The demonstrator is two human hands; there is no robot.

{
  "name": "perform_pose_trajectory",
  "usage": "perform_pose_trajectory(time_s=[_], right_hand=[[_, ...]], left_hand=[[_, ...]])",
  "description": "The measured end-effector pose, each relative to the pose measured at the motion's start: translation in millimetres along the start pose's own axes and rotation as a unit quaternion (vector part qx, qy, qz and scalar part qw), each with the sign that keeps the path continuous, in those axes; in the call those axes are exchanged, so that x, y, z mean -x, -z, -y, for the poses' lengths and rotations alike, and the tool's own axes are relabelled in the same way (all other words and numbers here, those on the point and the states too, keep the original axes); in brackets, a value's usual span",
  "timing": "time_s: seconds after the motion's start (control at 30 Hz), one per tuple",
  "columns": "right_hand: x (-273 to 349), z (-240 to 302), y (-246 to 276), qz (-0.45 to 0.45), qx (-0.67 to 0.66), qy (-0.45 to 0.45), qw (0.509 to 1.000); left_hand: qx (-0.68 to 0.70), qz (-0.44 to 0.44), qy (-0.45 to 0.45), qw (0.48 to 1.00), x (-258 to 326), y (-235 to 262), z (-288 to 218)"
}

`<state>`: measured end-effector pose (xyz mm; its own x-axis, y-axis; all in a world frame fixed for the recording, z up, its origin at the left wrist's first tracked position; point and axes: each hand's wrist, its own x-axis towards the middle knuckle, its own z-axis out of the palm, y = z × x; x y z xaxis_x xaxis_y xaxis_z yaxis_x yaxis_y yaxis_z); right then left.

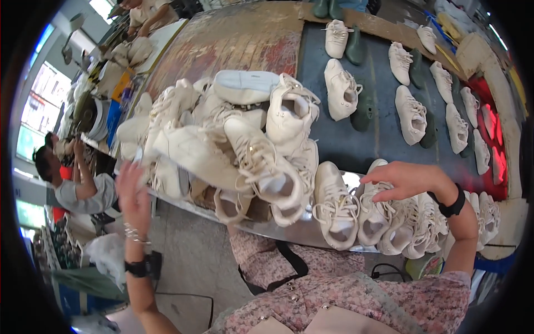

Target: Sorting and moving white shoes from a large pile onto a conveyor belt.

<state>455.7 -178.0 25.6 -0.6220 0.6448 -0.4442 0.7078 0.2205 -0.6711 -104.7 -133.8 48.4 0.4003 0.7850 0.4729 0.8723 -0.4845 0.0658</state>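
My left hand (132, 189) is raised at the left edge of a heap of cream lace-up shoes (192, 153). Its fingers point upward, a little blurred, and no held thing shows in it. My right hand (405, 178) hovers with fingers apart over a cream shoe (374, 214) in the row along the table's near edge. Whether its fingertips touch that shoe I cannot tell. Just left of it stands another laced cream shoe (336, 209), toe away from me. On top of the heap one shoe lies with its pale sole (245, 79) upward.
Cream shoes (410, 114) and dark green shoe lasts (362, 106) stand in rows on the dark tabletop (328, 142). Red-lit shoes (495, 142) are at the far right. Worn brown board (233, 42) covers the far left. Two people (83, 186) (147, 16) work nearby.
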Motion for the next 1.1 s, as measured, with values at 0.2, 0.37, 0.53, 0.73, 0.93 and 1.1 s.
perform_pose_trajectory(time_s=[0.2,0.37,0.53,0.73,0.93,1.1], right_hand=[[-99.2,7.7,-8.8,-0.306,0.008,0.148,0.940],[-188.1,-2.6,-13.0,-0.276,-0.256,0.035,0.926],[-160.8,11.4,-0.1,-0.312,-0.215,-0.005,0.926],[-73.2,27.0,-30.6,-0.343,0.000,0.059,0.937],[-29.3,46.6,-82.1,-0.324,-0.069,0.043,0.942],[-38.0,35.7,-124.1,-0.330,-0.065,0.092,0.937]], left_hand=[[0.082,-0.049,-0.028,0.995,-13.7,-67.7,-119.2],[0.224,-0.068,-0.024,0.972,-5.9,-89.2,-198.2],[0.236,-0.043,0.028,0.970,44.4,-86.3,-201.6],[0.267,-0.054,0.025,0.962,58.0,-92.8,-216.9],[0.168,-0.013,-0.029,0.985,34.5,-136.2,-242.6],[0.078,0.014,-0.039,0.996,19.9,-156.4,-242.4]])
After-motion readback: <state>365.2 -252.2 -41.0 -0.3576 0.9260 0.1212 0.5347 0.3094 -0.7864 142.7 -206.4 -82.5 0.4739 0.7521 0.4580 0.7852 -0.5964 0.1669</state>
